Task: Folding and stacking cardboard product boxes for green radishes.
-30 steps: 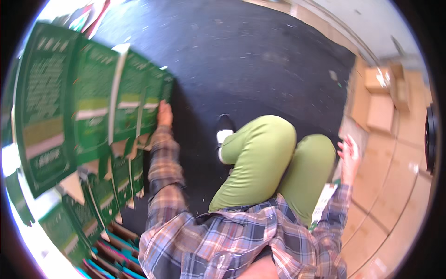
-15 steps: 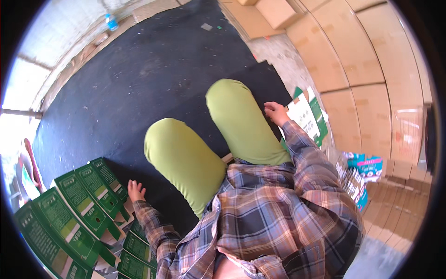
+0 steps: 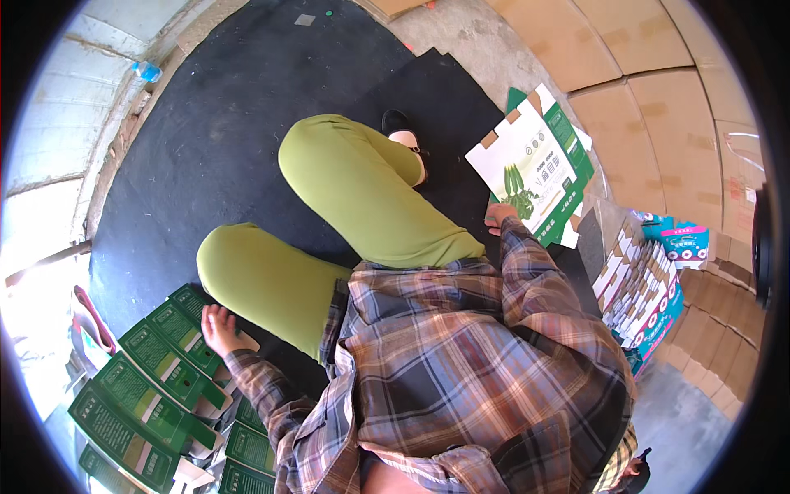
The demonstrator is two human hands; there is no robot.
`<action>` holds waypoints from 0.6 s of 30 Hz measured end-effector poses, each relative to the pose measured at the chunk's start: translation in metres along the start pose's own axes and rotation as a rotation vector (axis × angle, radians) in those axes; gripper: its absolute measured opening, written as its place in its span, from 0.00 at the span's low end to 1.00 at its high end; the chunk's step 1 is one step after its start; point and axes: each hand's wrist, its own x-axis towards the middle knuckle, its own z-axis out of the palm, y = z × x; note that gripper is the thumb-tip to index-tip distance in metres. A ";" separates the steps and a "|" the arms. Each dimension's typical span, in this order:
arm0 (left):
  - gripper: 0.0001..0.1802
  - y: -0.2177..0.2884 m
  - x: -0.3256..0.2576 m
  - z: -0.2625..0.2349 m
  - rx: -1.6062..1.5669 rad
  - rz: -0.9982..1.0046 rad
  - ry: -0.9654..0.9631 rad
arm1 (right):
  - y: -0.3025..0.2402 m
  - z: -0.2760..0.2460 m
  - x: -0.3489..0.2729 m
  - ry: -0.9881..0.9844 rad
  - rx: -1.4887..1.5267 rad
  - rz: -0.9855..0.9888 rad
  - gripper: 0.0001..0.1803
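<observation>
My left hand (image 3: 219, 331) has its fingers apart and is empty. It is beside the far end of a row of green folded cartons (image 3: 160, 362), close to my left knee. My right hand (image 3: 499, 216) is closed at the lower left edge of a flat white and green carton (image 3: 527, 160) with a leafy plant printed on it. The fingertips are partly hidden there. More green flat card shows beneath that carton.
Stacked brown boxes (image 3: 642, 115) line the right side. A bundle of flattened cartons (image 3: 638, 280) and a teal and pink box (image 3: 685, 244) stand behind my right arm. Black matting (image 3: 222, 140) covers the floor. A blue bottle (image 3: 146, 72) lies by the far left wall. Another person's head (image 3: 635, 473) shows at the lower right.
My view and body have turned to the right. The right hand has closed at the flat carton's edge, and more of the carton shows. My left hand has come nearer the green cartons' far end.
</observation>
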 end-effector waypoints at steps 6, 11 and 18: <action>0.16 0.134 -0.024 0.069 0.074 0.475 0.148 | 0.011 0.017 0.033 -0.078 0.518 0.138 0.20; 0.14 0.185 -0.056 0.130 0.219 0.758 0.084 | -0.002 0.046 0.066 -0.072 1.178 0.233 0.22; 0.15 0.166 -0.049 0.196 0.367 0.800 -0.179 | 0.004 0.046 0.127 0.073 1.682 0.375 0.27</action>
